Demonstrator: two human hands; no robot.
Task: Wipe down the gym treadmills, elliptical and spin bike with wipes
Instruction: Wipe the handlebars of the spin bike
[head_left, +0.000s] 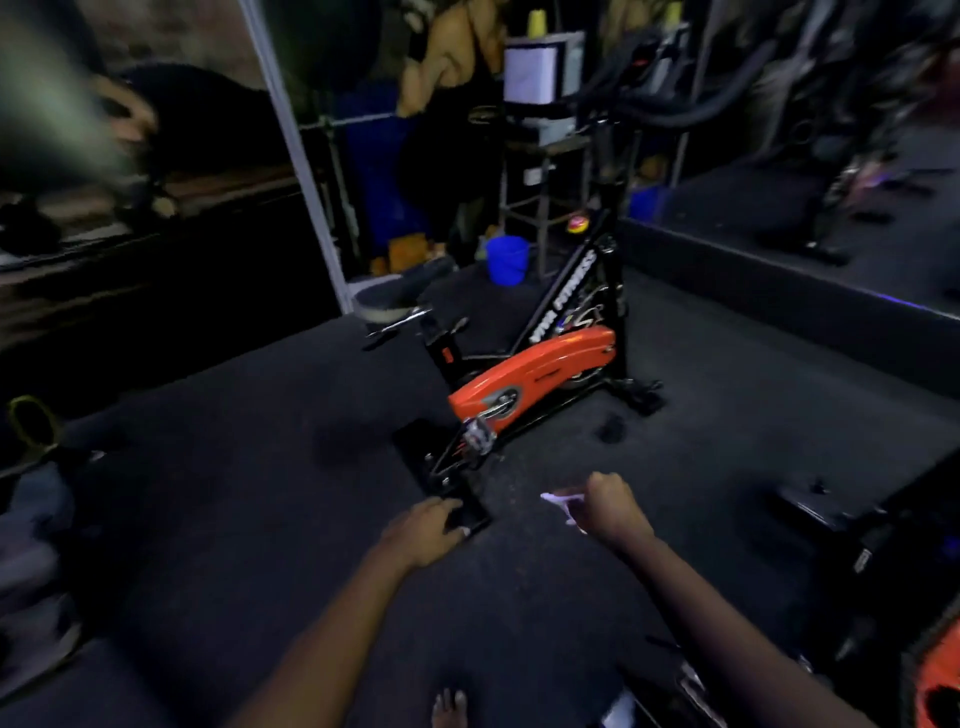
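Our right hand (613, 506) is clenched round a pale wipe (561, 506) above the dark floor (260, 519); our left hand (428, 530) lies over the near end of the base bar (431, 467) of the spin bike (535, 364), and we cannot tell whether it grips; the bike stands toward the floor's far right corner; a blue bucket (506, 259) sits by the far edge.
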